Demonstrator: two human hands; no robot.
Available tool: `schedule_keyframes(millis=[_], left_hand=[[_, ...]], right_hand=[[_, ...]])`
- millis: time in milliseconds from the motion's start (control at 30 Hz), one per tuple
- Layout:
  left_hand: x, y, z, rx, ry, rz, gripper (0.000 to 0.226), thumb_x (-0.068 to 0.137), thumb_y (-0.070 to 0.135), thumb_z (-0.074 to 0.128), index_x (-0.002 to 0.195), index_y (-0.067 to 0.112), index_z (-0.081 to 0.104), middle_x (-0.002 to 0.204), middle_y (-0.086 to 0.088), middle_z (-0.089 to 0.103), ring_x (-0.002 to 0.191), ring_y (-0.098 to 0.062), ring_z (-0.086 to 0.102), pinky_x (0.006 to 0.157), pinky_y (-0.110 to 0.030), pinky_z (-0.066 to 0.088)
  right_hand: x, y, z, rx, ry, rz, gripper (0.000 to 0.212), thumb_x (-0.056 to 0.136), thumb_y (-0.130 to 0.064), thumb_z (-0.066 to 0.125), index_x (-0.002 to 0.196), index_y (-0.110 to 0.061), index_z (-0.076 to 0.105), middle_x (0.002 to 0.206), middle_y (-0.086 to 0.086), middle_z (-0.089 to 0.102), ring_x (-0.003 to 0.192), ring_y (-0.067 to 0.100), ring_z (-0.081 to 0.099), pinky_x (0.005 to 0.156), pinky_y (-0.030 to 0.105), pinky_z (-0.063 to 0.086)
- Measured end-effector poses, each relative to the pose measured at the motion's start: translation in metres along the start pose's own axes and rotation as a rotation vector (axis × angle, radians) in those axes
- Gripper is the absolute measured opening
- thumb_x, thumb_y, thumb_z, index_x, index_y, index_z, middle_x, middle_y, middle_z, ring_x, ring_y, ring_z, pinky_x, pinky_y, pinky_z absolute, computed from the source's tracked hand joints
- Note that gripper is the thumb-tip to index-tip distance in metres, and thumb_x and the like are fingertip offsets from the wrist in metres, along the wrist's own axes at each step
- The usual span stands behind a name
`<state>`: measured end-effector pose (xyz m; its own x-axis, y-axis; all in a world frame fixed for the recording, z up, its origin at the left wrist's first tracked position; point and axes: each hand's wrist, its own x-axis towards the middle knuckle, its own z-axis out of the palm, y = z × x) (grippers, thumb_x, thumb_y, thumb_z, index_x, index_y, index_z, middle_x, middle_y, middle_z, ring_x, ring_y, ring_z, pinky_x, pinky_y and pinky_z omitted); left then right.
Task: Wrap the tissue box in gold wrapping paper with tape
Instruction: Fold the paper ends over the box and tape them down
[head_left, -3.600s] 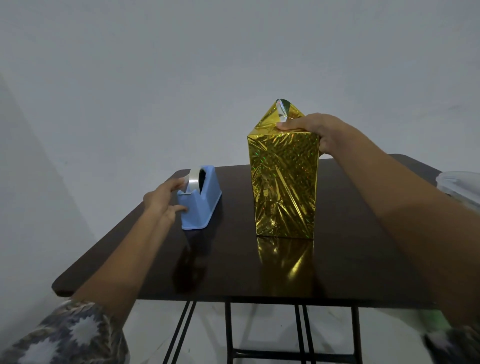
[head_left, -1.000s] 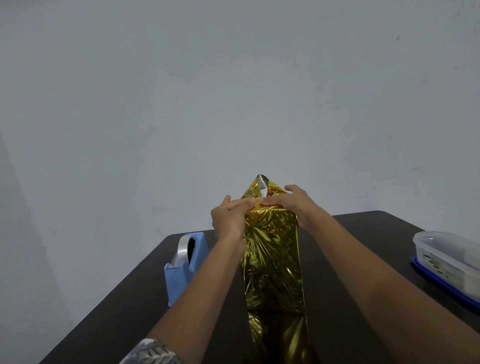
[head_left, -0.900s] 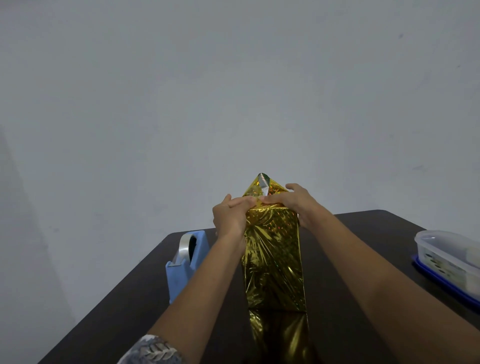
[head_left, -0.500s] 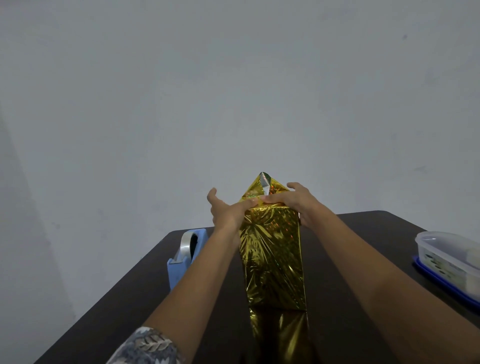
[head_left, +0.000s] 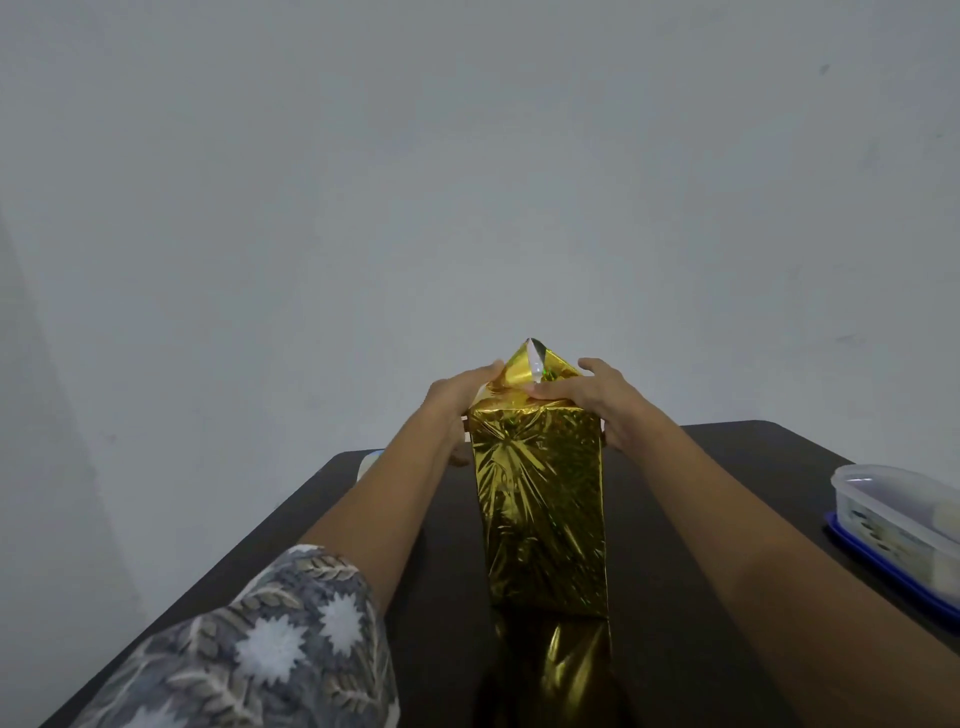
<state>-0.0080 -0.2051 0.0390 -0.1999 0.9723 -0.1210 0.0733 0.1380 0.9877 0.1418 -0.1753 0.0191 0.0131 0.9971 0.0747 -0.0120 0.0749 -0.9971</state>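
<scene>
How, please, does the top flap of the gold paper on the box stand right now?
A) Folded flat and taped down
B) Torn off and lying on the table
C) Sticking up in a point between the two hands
C: the triangular flap rises in a point above the gold-wrapped tissue box, with the left hand and the right hand at either side of the box's top.

Likely a plain room in a home. A bare pale wall (head_left: 467, 182) backs a dark glossy table (head_left: 727, 467) holding a clear plastic food container (head_left: 893, 509).
</scene>
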Motion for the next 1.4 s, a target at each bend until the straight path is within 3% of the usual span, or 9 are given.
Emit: schedule_keyframes(millis=[300,500,567,700,833,967,1133,1233,1400], left_hand=[[0.018,-0.004,0.002,-0.079,0.019,0.035,0.035,0.080,0.019,0.074,0.106,0.001,0.060,0.075,-0.009,0.061,0.056,-0.019,0.060,0.040,-0.030,0.051],[0.027,-0.036,-0.023,-0.211,-0.013,0.086,0.033,0.094,0.037,0.054,0.117,0.013,0.052,0.089,-0.004,0.063,0.083,-0.020,0.060,0.078,-0.042,0.053],[0.026,-0.046,-0.041,-0.160,0.035,0.146,0.030,0.095,0.033,0.053,0.118,0.013,0.051,0.103,-0.008,0.066,0.095,-0.022,0.062,0.091,-0.045,0.048],[0.024,-0.065,-0.089,-0.043,0.145,0.165,0.027,0.094,0.033,0.055,0.113,0.012,0.054,0.106,-0.008,0.066,0.098,-0.021,0.062,0.087,-0.041,0.048],[0.025,-0.087,-0.132,0.231,0.333,0.131,0.025,0.092,0.032,0.055,0.084,0.009,0.057,0.106,-0.016,0.066,0.087,-0.028,0.060,0.078,-0.039,0.046],[0.026,-0.107,-0.148,0.223,0.224,-0.013,0.035,0.091,0.033,0.060,0.108,0.003,0.059,0.118,-0.012,0.058,0.101,-0.028,0.057,0.083,-0.040,0.041],[0.029,-0.108,-0.146,0.051,0.186,-0.059,0.021,0.085,0.027,0.069,0.080,0.009,0.059,0.103,-0.010,0.058,0.098,-0.026,0.053,0.077,-0.039,0.043],[0.037,-0.104,-0.151,0.039,0.143,-0.119,0.020,0.080,0.026,0.074,0.080,0.010,0.062,0.107,-0.009,0.060,0.105,-0.027,0.055,0.079,-0.042,0.044],[0.045,-0.096,-0.148,0.087,0.140,-0.197,0.022,0.082,0.027,0.072,0.073,0.012,0.058,0.099,-0.004,0.059,0.101,-0.023,0.054,0.084,-0.043,0.043]], right_hand=[[0.000,0.000,0.002,-0.019,-0.002,-0.005,0.102,0.068,-0.017,0.083,0.148,-0.016,0.021,0.147,0.014,0.035,0.126,0.033,0.046,0.093,0.045,0.049],[0.003,0.001,0.003,0.077,0.014,0.016,0.079,0.073,-0.025,0.080,0.137,-0.001,0.040,0.125,0.019,0.057,0.107,0.030,0.061,0.089,0.043,0.053],[-0.001,0.000,0.004,0.134,0.032,0.032,0.063,0.081,-0.039,0.070,0.126,0.001,0.052,0.111,0.018,0.063,0.099,0.030,0.064,0.090,0.044,0.052],[0.002,0.002,0.005,0.173,0.085,0.019,0.100,0.070,-0.082,0.036,0.146,-0.018,0.030,0.148,0.011,0.038,0.133,0.029,0.039,0.110,0.054,0.031],[-0.047,-0.002,0.023,-0.252,0.698,-0.728,0.050,0.096,-0.048,0.041,0.131,-0.013,0.046,0.140,0.005,0.042,0.137,0.021,0.029,0.114,0.043,0.024],[-0.076,0.028,0.095,-0.337,0.452,-1.180,0.028,0.094,-0.025,0.052,0.116,-0.009,0.059,0.125,0.007,0.051,0.123,0.014,0.039,0.104,0.020,0.032],[-0.061,0.100,0.169,-0.542,-0.107,-0.631,0.039,0.094,-0.028,0.055,0.130,-0.015,0.049,0.128,0.001,0.055,0.120,0.017,0.048,0.093,0.025,0.039],[-0.040,0.119,0.186,-0.501,-0.215,-0.306,0.041,0.092,-0.030,0.058,0.130,-0.016,0.051,0.129,0.005,0.057,0.120,0.023,0.051,0.092,0.033,0.043],[-0.024,0.135,0.198,-0.477,-0.185,-0.273,0.033,0.085,-0.032,0.067,0.116,-0.020,0.064,0.115,0.007,0.065,0.109,0.024,0.057,0.079,0.030,0.046]])
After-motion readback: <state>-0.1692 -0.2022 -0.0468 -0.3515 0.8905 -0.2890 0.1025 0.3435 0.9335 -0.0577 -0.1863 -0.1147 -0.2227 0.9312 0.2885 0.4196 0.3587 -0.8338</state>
